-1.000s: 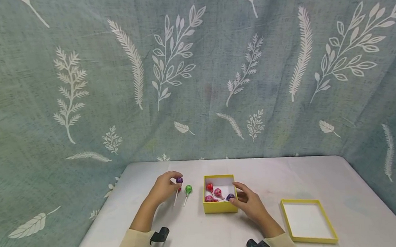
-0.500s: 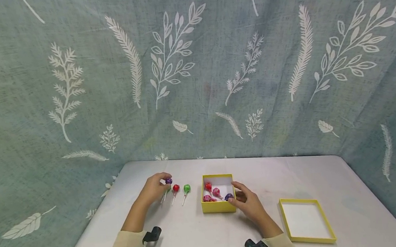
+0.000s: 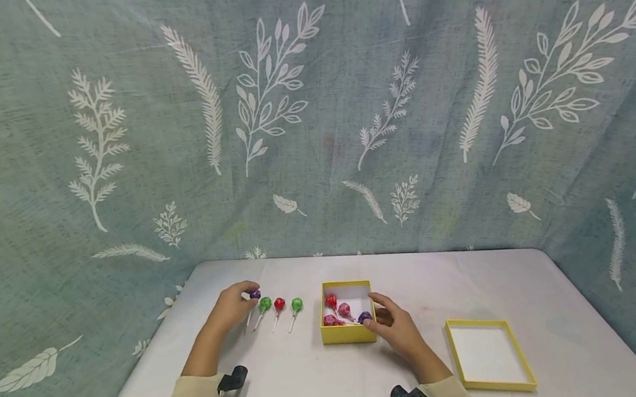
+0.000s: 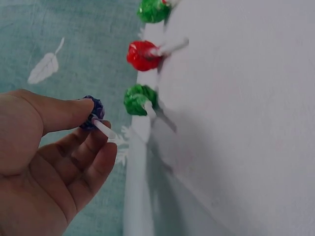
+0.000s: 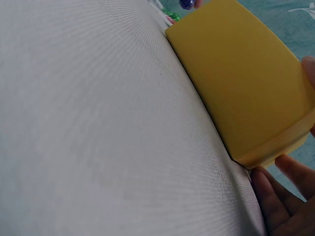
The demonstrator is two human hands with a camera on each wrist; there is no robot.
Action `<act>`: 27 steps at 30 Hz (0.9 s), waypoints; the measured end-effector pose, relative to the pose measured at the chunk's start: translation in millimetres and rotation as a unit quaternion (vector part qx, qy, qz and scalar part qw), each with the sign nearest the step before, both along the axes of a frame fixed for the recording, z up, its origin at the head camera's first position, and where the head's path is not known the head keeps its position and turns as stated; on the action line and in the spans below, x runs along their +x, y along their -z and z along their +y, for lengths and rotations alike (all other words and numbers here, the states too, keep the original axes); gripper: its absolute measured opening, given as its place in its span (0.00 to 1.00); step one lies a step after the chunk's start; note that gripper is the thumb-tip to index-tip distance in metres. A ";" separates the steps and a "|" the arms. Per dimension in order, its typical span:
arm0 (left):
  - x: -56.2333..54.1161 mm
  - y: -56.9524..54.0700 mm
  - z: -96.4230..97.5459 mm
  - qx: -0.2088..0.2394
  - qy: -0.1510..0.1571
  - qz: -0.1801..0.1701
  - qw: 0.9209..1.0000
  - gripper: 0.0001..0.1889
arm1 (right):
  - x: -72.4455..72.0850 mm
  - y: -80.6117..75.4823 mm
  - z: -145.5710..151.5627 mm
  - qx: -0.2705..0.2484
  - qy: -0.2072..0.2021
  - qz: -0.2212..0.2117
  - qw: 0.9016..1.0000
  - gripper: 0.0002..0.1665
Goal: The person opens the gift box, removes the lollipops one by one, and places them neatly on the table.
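Observation:
My left hand (image 3: 234, 309) pinches a purple lollipop (image 4: 96, 109) by its wrapped head between thumb and fingers, the white stick pointing toward the near side. Just right of it, a green lollipop (image 3: 265, 303), a red lollipop (image 3: 279, 304) and a second green lollipop (image 3: 296, 304) lie in a row on the table, sticks toward me. My right hand (image 3: 399, 330) grips the right side of an open yellow box (image 3: 349, 334), thumb at the front corner. Inside are red and pink lollipops and a dark purple lollipop (image 3: 365, 316) near the thumb.
A yellow box lid (image 3: 491, 355) with a white inside lies upturned on the table to the right of my right forearm. The white table (image 3: 312, 388) ends at the back against a green leaf-patterned cloth (image 3: 312, 129).
My left hand has carried the purple lollipop leftward past the red and green lollipops, which now show uncovered in the row. My right hand stays at the box.

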State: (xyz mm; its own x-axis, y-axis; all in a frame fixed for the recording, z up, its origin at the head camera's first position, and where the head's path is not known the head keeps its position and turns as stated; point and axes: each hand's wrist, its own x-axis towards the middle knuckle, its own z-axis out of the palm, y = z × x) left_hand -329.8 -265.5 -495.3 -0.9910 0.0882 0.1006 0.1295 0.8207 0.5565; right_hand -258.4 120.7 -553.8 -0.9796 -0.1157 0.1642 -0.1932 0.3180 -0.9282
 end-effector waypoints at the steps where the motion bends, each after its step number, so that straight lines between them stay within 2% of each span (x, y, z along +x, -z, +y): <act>1: -0.6 1.4 -1.9 0.000 -0.002 -0.001 1.000 0.17 | 0.2 -0.3 -0.2 0.000 0.000 0.000 1.000 0.38; 11: -4.8 14.9 -15.5 0.014 -0.014 -0.011 1.000 0.16 | 0.0 0.1 0.0 0.004 0.001 0.007 1.000 0.38; 18: -5.2 21.8 -16.7 0.022 -0.024 -0.021 0.999 0.16 | -0.5 1.6 0.7 0.005 0.000 0.009 1.000 0.38; 27: -8.7 28.4 -17.4 0.019 -0.037 -0.017 0.999 0.16 | -0.1 -0.1 1.0 0.006 0.004 0.005 1.000 0.38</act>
State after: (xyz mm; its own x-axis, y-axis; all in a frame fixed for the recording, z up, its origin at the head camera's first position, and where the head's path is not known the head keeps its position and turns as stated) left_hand -338.4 -282.8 -523.6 -0.9975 0.0121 0.0694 0.0509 0.8052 0.5908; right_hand -258.5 121.7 -553.7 -0.9788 -0.1101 0.1729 -0.2001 0.3308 -0.9222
